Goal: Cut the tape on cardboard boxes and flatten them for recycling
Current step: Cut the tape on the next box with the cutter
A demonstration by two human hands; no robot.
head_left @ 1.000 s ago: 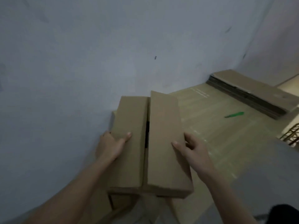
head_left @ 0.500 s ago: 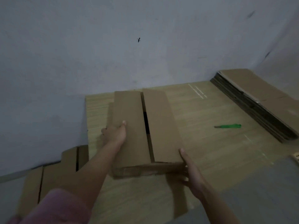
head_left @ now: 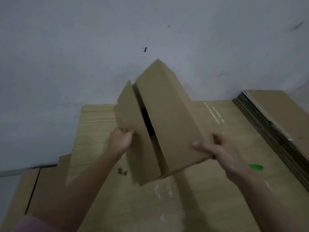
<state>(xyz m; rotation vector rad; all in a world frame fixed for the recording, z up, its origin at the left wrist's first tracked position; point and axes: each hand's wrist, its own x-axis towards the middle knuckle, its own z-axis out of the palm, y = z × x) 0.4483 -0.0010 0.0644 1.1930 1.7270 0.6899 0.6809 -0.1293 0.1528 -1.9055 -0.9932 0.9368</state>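
Box (head_left: 167, 118) tilted above counter (head_left: 103, 118), left hand (head_left: 120, 141) gripping left flap, right hand (head_left: 215, 149) gripping right edge. Step: positioning box for cutting. Next: set down, fetch green cutter (head_left: 255, 167).

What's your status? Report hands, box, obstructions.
Left hand and right hand gripping cardboard box, tilted above table. Green cutter beside right wrist. Nothing blocking.
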